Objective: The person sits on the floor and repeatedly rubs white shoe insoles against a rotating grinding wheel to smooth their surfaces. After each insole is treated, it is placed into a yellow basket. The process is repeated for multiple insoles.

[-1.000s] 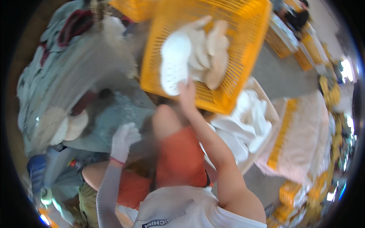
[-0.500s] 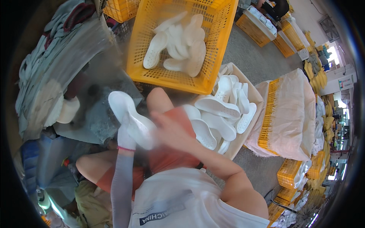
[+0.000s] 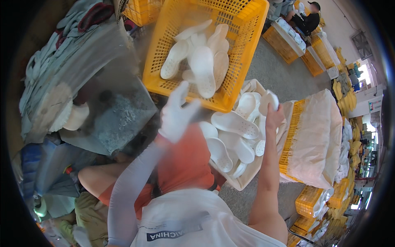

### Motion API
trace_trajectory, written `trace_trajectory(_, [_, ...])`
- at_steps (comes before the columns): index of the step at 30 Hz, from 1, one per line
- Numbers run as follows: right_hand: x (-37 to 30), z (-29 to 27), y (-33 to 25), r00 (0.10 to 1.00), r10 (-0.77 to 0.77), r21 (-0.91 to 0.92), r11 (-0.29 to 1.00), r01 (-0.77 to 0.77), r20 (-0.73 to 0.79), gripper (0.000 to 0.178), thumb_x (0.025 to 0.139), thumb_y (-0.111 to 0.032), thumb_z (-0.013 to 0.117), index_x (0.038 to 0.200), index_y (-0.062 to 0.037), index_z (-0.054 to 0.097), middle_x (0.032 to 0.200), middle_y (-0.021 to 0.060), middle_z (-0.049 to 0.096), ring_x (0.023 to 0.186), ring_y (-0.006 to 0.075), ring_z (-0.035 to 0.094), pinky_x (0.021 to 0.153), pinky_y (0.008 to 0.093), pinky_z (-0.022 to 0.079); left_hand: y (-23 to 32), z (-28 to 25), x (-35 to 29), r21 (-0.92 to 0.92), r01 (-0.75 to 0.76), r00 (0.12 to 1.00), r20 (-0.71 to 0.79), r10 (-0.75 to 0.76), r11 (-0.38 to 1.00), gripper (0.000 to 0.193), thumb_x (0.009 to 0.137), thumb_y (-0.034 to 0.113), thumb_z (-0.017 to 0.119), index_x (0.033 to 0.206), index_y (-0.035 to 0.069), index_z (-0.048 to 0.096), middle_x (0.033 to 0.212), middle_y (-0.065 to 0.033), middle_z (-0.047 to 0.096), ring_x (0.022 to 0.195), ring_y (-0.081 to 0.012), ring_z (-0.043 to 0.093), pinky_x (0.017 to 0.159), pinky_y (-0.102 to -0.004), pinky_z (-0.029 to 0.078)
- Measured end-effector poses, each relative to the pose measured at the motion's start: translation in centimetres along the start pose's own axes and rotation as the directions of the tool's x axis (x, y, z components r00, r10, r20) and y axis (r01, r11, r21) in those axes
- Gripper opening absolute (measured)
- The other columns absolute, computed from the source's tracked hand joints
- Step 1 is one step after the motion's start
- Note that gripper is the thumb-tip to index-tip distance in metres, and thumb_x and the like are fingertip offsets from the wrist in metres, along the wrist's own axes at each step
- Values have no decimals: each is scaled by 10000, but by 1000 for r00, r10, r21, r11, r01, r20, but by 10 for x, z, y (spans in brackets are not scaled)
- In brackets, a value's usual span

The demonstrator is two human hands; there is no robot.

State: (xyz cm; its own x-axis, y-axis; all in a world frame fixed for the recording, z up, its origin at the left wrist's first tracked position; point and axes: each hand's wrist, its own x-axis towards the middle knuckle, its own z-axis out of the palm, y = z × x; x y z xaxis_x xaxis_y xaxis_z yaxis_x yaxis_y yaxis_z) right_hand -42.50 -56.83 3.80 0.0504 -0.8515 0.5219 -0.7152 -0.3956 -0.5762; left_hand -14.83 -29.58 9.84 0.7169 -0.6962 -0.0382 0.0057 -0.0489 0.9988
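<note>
My left hand point(image 3: 177, 113), in a white glove and somewhat blurred, is at the near edge of the yellow plastic basket point(image 3: 240, 84), its fingers apart and nothing in them. Inside that basket lie several white and off-white shoe soles; one white sole point(image 3: 202, 70) lies on top, close to my left fingertips but apart from them. My bare right hand point(image 3: 275, 117) grips a white shoe sole point(image 3: 268, 101) by its near end, above the far right corner of a cloth-lined box point(image 3: 240, 183). Several white soles with small holes, such as one sole point(image 3: 234, 124), are heaped in this box.
A grey machine guard or hood point(image 3: 94, 57) with a dusty tray point(image 3: 121, 123) stands on the left, grey cloths heaped behind it. A cloth-covered yellow crate point(image 3: 312, 140) is to the right. Farther off, a person point(image 3: 308, 18) sits by more crates.
The sole that was in my gloved left hand is let go. That hand has moved forward to the basket. My right hand has swung right to the lined box and taken hold of another sole.
</note>
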Motion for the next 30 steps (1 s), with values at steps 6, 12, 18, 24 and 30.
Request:
trace_trajectory(6, [-43, -122, -194, 923, -39, 529, 829, -183, 382, 296, 928, -219, 755, 1051, 33, 659, 970, 126, 720, 884, 196, 655, 835, 334, 522, 33, 28, -31, 510, -772, 600, 386, 701, 380, 637, 899, 197, 789, 1451, 9, 533, 1388, -196, 608, 1295, -326, 595, 1091, -435, 487])
trace_trajectory(12, [-94, -26, -316, 735, -554, 743, 661, 102, 392, 646, 921, -226, 781, 1449, 41, 521, 1347, 179, 645, 1051, 226, 669, 892, 308, 526, 32, -75, -37, -448, -46, 983, -180, -40, 893, 430, 996, 210, 698, 1363, 4, 609, 1164, -144, 719, 1030, -213, 703, 899, -358, 569])
trace_trajectory(18, [-185, 52, -367, 376, -621, 700, 705, -117, 688, 654, 943, -269, 753, 1467, 39, 512, 1200, 191, 715, 953, 234, 714, 812, 352, 567, -30, -192, -66, -733, 154, 986, 69, -152, 663, 392, 1032, 169, 611, 1349, -63, 598, 1169, -87, 719, 1017, -144, 688, 865, -300, 585])
trace_trajectory(24, [-214, 111, -433, 241, -568, 614, 759, -217, 787, 665, 922, -358, 744, 1376, 97, 573, 1123, 288, 723, 1002, 333, 721, 890, 393, 548, -65, -251, -57, -866, 182, 963, 61, -264, 465, 316, 1065, 232, 620, 1282, 2, 641, 1115, -104, 721, 916, -187, 722, 787, -345, 604])
trace_trajectory(30, [-269, 91, -396, 431, -623, 755, 579, -307, 653, 548, 942, -113, 747, 1404, 89, 531, 1083, 147, 742, 816, 145, 718, 729, 291, 586, -84, -284, -64, -730, 267, 938, 46, -345, 629, 348, 1027, 206, 686, 1323, 26, 657, 1147, -96, 726, 965, -182, 724, 788, -330, 602])
